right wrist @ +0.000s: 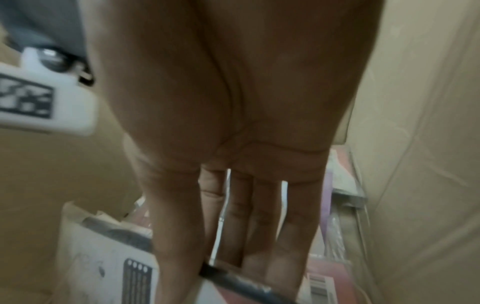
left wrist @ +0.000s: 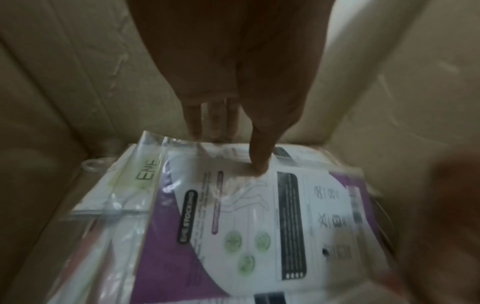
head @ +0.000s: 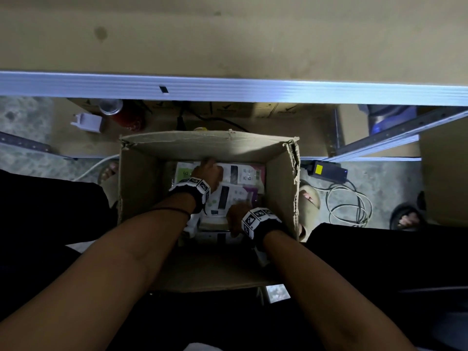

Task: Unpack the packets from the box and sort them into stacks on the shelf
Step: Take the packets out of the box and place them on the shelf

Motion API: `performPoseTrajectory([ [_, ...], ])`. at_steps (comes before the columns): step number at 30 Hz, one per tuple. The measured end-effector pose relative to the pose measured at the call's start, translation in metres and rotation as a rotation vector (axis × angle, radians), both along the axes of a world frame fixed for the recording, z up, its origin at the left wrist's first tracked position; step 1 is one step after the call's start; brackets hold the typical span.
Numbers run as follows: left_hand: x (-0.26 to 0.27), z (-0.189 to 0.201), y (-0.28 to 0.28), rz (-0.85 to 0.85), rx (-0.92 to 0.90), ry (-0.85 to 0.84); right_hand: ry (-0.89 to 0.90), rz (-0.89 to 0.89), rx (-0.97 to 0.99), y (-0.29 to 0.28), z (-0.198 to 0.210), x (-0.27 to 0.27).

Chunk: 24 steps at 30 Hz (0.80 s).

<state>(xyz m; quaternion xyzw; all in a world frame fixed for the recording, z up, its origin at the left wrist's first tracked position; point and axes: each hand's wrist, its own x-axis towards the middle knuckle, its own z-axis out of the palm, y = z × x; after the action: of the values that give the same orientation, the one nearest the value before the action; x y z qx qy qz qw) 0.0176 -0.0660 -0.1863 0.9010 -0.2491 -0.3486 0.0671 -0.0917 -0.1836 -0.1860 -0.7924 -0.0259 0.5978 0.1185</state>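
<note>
An open cardboard box (head: 141, 188) stands on the floor between my feet, below the bare shelf board (head: 228, 46). Several flat plastic packets lie inside. My left hand (head: 209, 164) (left wrist: 228, 150) is at the box's far wall on a purple and white stocking packet (left wrist: 259, 216) (head: 247, 173). Its thumb presses on top while the fingers (left wrist: 194, 127) reach down behind the far edge. My right hand (head: 236, 219) (right wrist: 223, 273) is near the front wall and pinches the black-banded edge of a white packet (right wrist: 239, 284). A green packet (left wrist: 145, 176) lies to the left.
The shelf's pale metal front rail (head: 228, 89) runs across above the box. On the floor to the right lie a black power adapter (head: 326, 171) and a coiled cable (head: 347, 203). A red can (head: 119, 112) and a white plug (head: 88, 122) sit back left. Another person's sandalled foot (head: 405, 216) is at right.
</note>
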Motion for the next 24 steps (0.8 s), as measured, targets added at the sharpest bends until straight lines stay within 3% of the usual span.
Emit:
performPoseTrajectory([
  [4, 0.011, -0.003, 0.000, 0.012, 0.017, 0.065, -0.039, 0.012, 0.037, 0.001, 0.006, 0.003],
  [17, -0.001, -0.006, -0.003, -0.203, 0.053, -0.002, -0.107, 0.053, 0.041, 0.003, -0.001, 0.000],
  [24, 0.012, -0.004, -0.006, -0.152, 0.043, 0.167, -0.111, 0.108, 0.027, 0.005, 0.003, 0.000],
])
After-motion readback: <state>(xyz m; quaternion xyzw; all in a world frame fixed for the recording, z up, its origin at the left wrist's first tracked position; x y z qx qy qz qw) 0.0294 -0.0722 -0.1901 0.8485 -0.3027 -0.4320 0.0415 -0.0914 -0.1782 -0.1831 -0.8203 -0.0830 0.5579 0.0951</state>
